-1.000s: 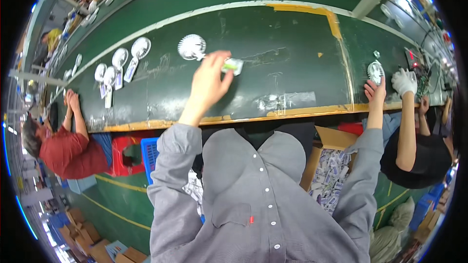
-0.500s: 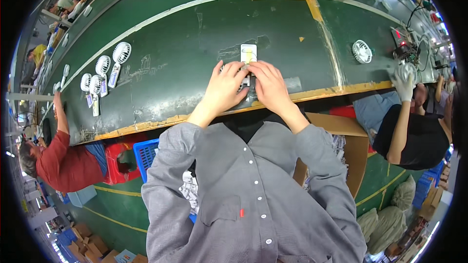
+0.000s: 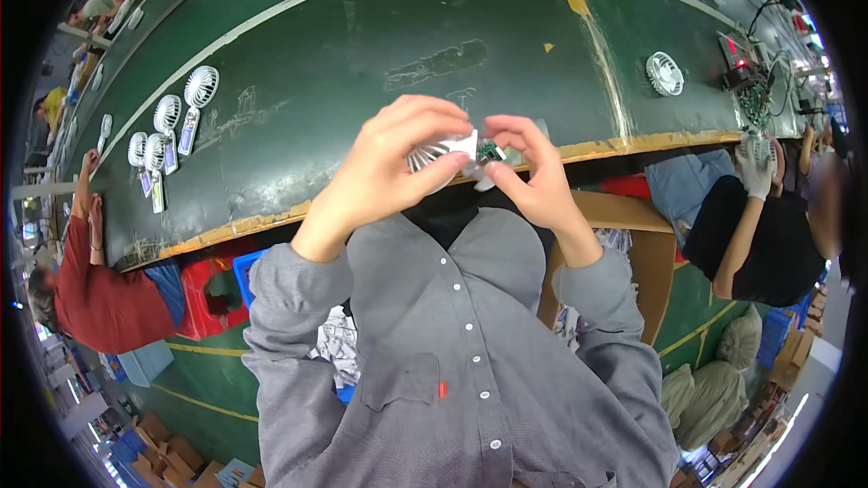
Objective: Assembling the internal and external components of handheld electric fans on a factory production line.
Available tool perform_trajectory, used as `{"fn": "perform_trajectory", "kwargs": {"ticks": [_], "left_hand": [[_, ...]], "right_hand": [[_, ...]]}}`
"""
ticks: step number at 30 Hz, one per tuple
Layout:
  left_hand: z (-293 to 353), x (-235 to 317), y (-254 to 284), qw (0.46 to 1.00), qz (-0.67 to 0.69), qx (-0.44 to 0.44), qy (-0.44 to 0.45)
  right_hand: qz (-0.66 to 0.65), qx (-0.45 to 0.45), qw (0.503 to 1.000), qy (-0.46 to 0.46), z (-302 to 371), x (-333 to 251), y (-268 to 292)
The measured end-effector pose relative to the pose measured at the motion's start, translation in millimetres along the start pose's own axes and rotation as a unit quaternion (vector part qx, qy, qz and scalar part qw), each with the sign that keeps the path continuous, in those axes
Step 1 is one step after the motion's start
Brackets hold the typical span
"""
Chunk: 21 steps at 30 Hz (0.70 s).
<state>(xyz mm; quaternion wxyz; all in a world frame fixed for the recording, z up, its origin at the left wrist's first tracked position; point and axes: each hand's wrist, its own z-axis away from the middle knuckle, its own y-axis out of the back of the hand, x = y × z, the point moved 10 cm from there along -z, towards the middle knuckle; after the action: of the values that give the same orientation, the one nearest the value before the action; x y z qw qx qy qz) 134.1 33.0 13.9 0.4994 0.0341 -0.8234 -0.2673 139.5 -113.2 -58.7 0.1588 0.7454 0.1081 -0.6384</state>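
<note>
My left hand [image 3: 389, 158] is closed round a small white handheld fan [image 3: 425, 159], its ribbed round head partly hidden by my palm and thumb. The fan's white handle points to the right, between my two hands. At that end shows a small green circuit board [image 3: 491, 152]. My right hand [image 3: 542, 176] has its thumb and fingers curled about the board. Both hands are just over the near edge of the dark green workbench [image 3: 307, 108].
Several white handheld fans [image 3: 201, 88] lie at the bench's left. A round white fan part [image 3: 665, 74] lies at the right, near a co-worker's gloved hand [image 3: 752, 170] and wired equipment. Another person in a red top [image 3: 117, 280] sits at left. A cardboard box [image 3: 646, 262] stands below the bench.
The fan has been lifted from the bench and turned, its handle now pointing right instead of away. My hands have moved apart and nearer to me. The green board now shows.
</note>
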Motion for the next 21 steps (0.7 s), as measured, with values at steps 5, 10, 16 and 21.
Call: {"fn": "perform_trajectory", "kwargs": {"ticks": [5,10,16,21], "left_hand": [[-9.7,6.7,22.4,0.983,0.174,0.021,0.046],[1.8,-15.6,28.8,0.972,0.205,0.066,0.091],[10.6,-6.4,21.8,0.966,0.232,0.058,0.097],[9.3,4.2,25.4,0.972,0.218,0.048,0.074]], "right_hand": [[-0.223,-0.078,0.969,-0.079,12.2,2.5,-25.4],[-0.317,-0.094,0.939,-0.093,21.6,-3.7,-48.3],[0.144,0.133,0.97,0.142,8.1,-53.1,-23.1],[0.136,0.144,0.969,0.15,4.9,-51.0,-24.1]]}}
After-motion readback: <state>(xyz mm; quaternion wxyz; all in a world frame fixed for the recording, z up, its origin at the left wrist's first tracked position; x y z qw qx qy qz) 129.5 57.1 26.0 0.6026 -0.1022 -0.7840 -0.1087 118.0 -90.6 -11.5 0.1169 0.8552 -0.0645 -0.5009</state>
